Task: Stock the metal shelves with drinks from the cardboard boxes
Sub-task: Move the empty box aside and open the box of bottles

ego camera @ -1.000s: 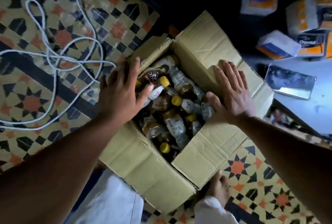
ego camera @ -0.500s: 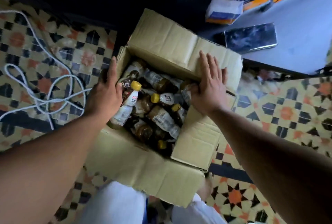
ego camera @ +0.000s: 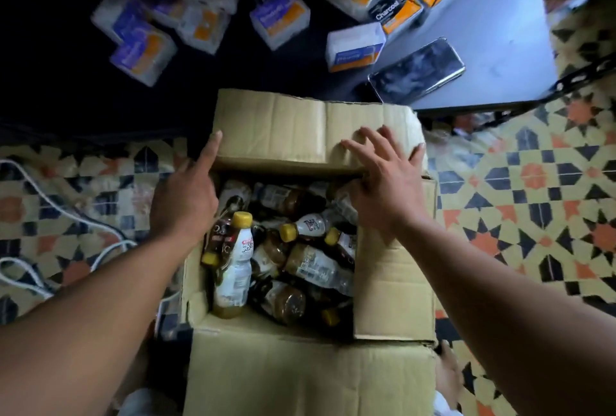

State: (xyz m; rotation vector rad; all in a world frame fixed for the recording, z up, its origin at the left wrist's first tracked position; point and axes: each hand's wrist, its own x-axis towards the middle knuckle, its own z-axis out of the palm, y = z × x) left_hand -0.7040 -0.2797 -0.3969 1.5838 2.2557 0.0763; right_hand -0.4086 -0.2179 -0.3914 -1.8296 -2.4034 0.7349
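An open cardboard box [ego camera: 310, 379] stands on the tiled floor below me, full of small drink bottles [ego camera: 313, 265] with yellow caps lying jumbled. One bottle [ego camera: 235, 269] leans upright against the box's left wall. My left hand [ego camera: 186, 195] rests at the box's left rim with its forefinger stretched onto the far flap [ego camera: 283, 125]. My right hand [ego camera: 383, 178] lies flat with spread fingers on the far flap's right end. Neither hand holds a bottle.
A low grey shelf [ego camera: 500, 48] lies beyond the box with a dark phone [ego camera: 416, 70] and white, orange and purple packets [ego camera: 355, 47] on it. More packets [ego camera: 143, 52] sit in the dark at the back left. A white cord [ego camera: 60, 215] loops over the floor at left.
The view has swung so the box now sits square in front of me. Both hands slid from the side flaps to the far flap, pressing it outward.
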